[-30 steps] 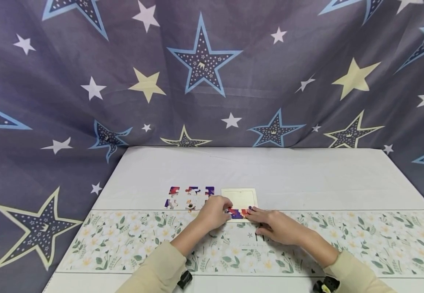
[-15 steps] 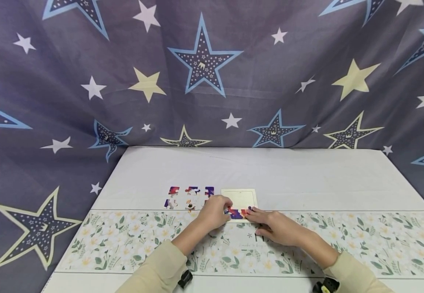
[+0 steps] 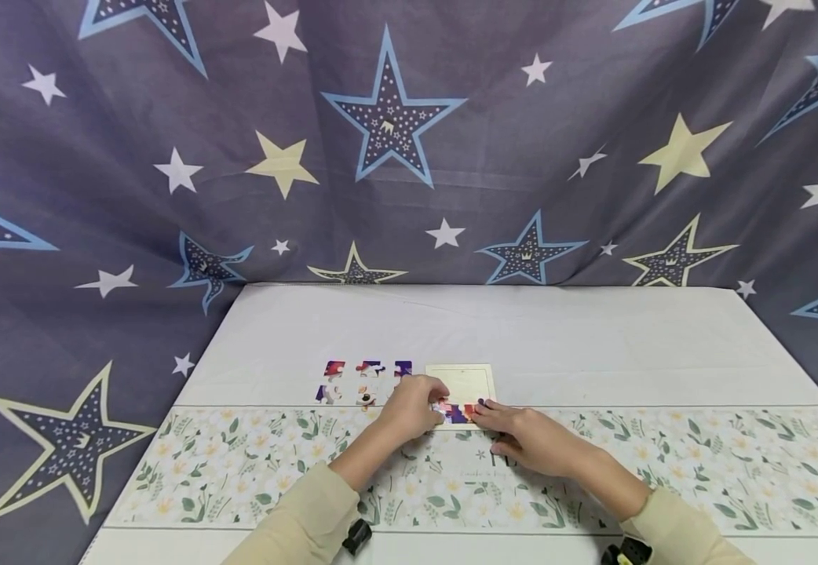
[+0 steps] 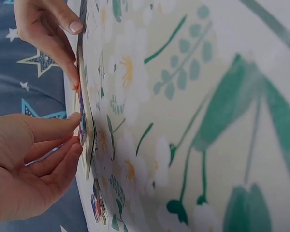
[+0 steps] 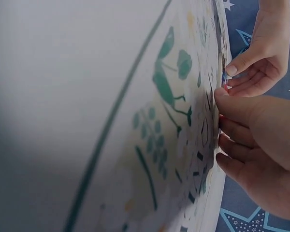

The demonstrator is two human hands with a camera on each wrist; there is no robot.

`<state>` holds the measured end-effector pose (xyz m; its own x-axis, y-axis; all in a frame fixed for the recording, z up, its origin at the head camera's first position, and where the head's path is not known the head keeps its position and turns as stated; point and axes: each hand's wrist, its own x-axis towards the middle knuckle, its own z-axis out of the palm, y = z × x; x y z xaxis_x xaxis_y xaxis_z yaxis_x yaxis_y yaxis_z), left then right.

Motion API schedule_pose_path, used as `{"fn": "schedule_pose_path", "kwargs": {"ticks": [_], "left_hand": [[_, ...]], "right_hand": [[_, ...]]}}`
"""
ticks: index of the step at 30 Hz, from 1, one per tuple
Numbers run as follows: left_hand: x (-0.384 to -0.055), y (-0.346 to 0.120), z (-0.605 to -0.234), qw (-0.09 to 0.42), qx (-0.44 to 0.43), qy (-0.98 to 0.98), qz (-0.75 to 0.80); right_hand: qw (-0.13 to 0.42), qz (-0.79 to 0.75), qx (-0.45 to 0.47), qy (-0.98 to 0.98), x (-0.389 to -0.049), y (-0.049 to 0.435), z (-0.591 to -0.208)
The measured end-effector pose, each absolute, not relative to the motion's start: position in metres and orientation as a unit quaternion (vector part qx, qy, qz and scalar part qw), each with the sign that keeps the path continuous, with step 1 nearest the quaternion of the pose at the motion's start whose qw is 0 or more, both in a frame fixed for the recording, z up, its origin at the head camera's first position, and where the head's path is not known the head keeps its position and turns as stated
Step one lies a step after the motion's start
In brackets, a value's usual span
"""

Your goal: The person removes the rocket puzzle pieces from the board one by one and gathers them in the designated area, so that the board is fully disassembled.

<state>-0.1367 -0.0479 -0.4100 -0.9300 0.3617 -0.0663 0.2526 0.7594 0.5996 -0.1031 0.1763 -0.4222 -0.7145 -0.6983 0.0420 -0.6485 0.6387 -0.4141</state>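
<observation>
In the head view, a cream puzzle tray [image 3: 467, 383] lies flat on the table, with colourful jigsaw pieces [image 3: 458, 413] along its near edge. My left hand [image 3: 412, 408] is at the tray's near left corner. Its thumb and fingertips pinch a small puzzle piece [image 4: 82, 127] over the tray, partly covered by the fingers. Opposite, my right hand [image 3: 543, 439] rests its extended fingertips on the pieces at the near right corner. The right wrist view shows that hand [image 5: 261, 145] low against the tray, its fingers slightly bent and the contact partly hidden.
Left of the tray lie several loose puzzle pieces, among them a red one [image 3: 335, 369] and one with a dark round spot [image 3: 367, 396]. My left hand hides part of that group. A flowered strip [image 3: 253, 471] crosses the white table [image 3: 593, 337]; a star-patterned curtain [image 3: 487, 196] hangs behind.
Both hands have stayed almost in place. Beside my left fingertips the puzzle piece now shows a paler, pinkish part where red and blue showed before.
</observation>
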Motion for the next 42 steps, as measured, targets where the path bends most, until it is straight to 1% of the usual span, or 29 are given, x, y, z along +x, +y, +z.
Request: {"fn": "schedule_pose_path", "kwargs": {"ticks": [11, 20, 33, 42], "left_hand": [[-0.138, -0.050, -0.409, 0.085, 0.169, 0.913, 0.362], [-0.139, -0.053, -0.417, 0.057, 0.175, 0.879, 0.440], [-0.136, -0.055, -0.421, 0.056, 0.128, 0.864, 0.484], [-0.133, -0.067, -0.420, 0.057, 0.092, 0.858, 0.502]], "right_hand": [[0.059, -0.206, -0.375, 0.902, -0.103, 0.176, -0.424], [0.058, -0.210, -0.376, 0.900, -0.103, 0.177, -0.426], [0.057, -0.212, -0.376, 0.900, -0.103, 0.177, -0.428], [0.059, -0.210, -0.373, 0.902, -0.102, 0.177, -0.426]]}}
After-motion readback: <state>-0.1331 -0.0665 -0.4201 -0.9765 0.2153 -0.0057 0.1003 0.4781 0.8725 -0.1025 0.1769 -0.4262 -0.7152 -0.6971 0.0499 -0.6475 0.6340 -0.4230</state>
